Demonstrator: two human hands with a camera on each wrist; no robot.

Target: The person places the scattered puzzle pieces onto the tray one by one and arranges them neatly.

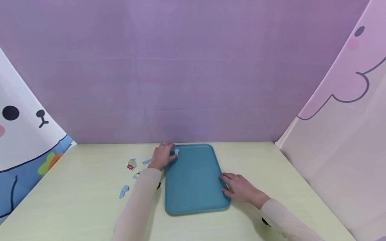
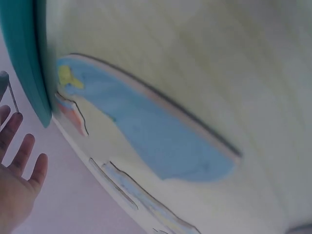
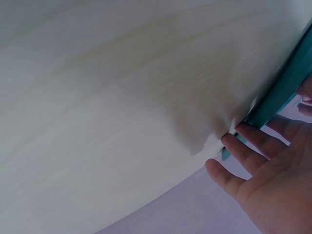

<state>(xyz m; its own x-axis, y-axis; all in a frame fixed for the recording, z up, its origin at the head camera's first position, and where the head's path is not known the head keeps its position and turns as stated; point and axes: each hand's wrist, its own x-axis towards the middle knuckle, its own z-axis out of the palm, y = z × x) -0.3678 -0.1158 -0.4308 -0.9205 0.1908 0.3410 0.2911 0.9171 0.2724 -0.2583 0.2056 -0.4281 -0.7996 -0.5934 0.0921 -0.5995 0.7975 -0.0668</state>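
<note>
In the head view, my left hand point(image 1: 163, 156) is over the far left corner of the teal tray point(image 1: 193, 177). A small light-blue piece point(image 1: 176, 151) is pinched by its thumb and a finger; the left wrist view shows this piece point(image 2: 13, 95) edge-on, the other fingers of the hand point(image 2: 17, 183) spread. My right hand point(image 1: 241, 188) rests against the tray's right edge, thumb and fingertips over the rim. From the right wrist, that hand point(image 3: 273, 180) has fairly straight fingers beside the tray's side point(image 3: 280, 92).
Several flat, irregular printed pieces lie on the table left of the tray: a yellow and red one point(image 1: 131, 164), a narrow blue one point(image 1: 146, 161), one partly behind the left sleeve point(image 1: 136, 175) and a blue one point(image 1: 124, 191). A purple cloth point(image 1: 193, 73) hangs behind.
</note>
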